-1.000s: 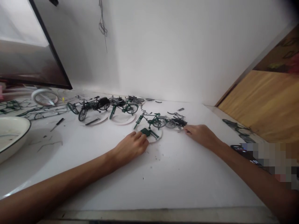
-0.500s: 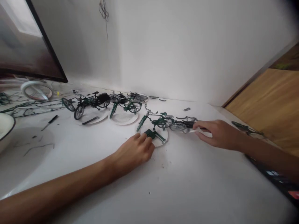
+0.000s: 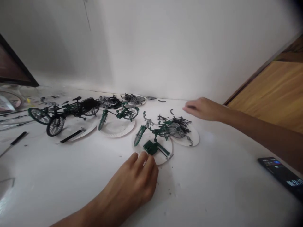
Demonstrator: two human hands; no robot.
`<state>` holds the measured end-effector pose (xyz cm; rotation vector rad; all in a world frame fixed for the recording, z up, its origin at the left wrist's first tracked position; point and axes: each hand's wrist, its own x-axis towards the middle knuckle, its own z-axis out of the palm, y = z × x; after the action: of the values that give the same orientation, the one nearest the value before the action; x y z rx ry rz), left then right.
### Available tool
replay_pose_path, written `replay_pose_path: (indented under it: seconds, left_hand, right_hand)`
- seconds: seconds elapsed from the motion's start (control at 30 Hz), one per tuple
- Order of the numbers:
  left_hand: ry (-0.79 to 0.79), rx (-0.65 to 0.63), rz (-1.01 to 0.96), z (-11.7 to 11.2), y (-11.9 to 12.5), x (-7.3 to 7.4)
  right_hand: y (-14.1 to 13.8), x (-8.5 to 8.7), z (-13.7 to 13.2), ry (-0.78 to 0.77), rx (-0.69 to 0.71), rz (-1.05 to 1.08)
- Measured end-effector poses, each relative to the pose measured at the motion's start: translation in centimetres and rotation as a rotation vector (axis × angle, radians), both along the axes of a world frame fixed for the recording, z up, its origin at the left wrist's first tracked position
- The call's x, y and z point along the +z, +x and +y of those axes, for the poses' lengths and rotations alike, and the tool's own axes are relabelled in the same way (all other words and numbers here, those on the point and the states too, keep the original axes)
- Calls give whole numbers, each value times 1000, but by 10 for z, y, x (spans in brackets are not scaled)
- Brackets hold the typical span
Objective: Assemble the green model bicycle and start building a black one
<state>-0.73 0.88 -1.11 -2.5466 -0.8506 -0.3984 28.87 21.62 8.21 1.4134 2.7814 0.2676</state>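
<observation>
Right hand (image 3: pixel 204 108): fingers together, any grip hidden; it has shifted beyond the black parts (image 3: pixel 181 123), leaving these unheld on their plate (image 3: pixel 195 138). Left hand (image 3: pixel 132 183): fingers curled, grip unclear, near the green bicycle (image 3: pixel 139 136).

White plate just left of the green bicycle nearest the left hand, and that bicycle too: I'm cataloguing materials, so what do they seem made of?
White plate: probably paper or card, matte, judging by its thin, crimped rim.
Green bicycle: painted metal or moulded plastic, the picture leaves it open; its green looks smooth and even, while the silver-grey handlebar looks metallic.
</observation>
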Motion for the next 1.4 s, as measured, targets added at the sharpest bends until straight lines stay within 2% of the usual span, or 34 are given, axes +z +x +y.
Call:
replay_pose_path:
  seconds: [0.1, 0.23, 0.33, 0.43, 0.53, 0.63, 0.83, 1.0, 1.23, 1.4]
  left_hand:
    - [18, -9, -25, 1, 0, -4]
    - [11, 0, -70, 1, 0, -3]
    - [14, 33, -113, 2, 2, 0]
    - [10, 61, -159, 5, 5, 0]
    - [-6, 66, -166, 7, 6, 0]
    - [-11, 68, -149, 6, 5, 0]
    - [10, 26, -117, 2, 3, 1]
    - [-3, 11, -142, 1, 3, 1]
    - [-33, 31, -118, 4, 3, -1]
    - [-77, 40, -100, 1, 0, 2]
  right_hand:
    - [-31, 2, 61, 50, -22, 0]
    - [-78, -18, 131, 94, 17, -29]
    - [-108, -39, 167, 68, 71, -83]
    - [-127, -57, 187, 23, 101, -150]
    - [-133, -66, 194, 13, 106, -188]
    - [-127, -66, 189, 44, 84, -171]
    - [-78, -53, 162, 65, -20, -81]
    - [-45, -53, 155, -35, -54, -11]
    - [-55, -65, 190, -192, -96, 57]
    - [-58, -62, 185, -263, -129, 43]
